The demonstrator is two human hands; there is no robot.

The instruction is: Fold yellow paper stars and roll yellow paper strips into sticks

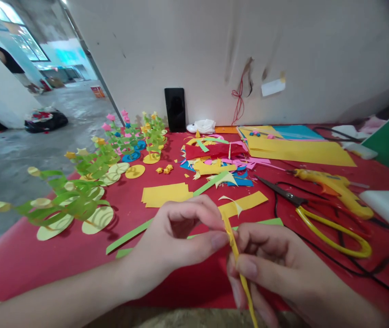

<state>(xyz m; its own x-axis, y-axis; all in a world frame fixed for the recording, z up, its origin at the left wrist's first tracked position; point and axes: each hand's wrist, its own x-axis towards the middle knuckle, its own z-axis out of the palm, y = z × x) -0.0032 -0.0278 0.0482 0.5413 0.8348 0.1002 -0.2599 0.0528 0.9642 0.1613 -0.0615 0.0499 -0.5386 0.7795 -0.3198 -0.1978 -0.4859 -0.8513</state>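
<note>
Left hand (177,237) pinches yellow strip (237,255) thumb to forefinger | right hand (276,264) closed on same strip just below | strip held over desk's (27,259) near edge | scissors (317,214), glue gun (334,187) lie right | paper flowers (78,200) along left edge.

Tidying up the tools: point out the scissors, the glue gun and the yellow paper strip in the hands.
scissors (331,228), head view, on the upper yellow handle loop.
glue gun (338,187), head view, on the middle of its yellow body.
yellow paper strip (232,240), head view, on the stretch pinched between the two hands.
</note>
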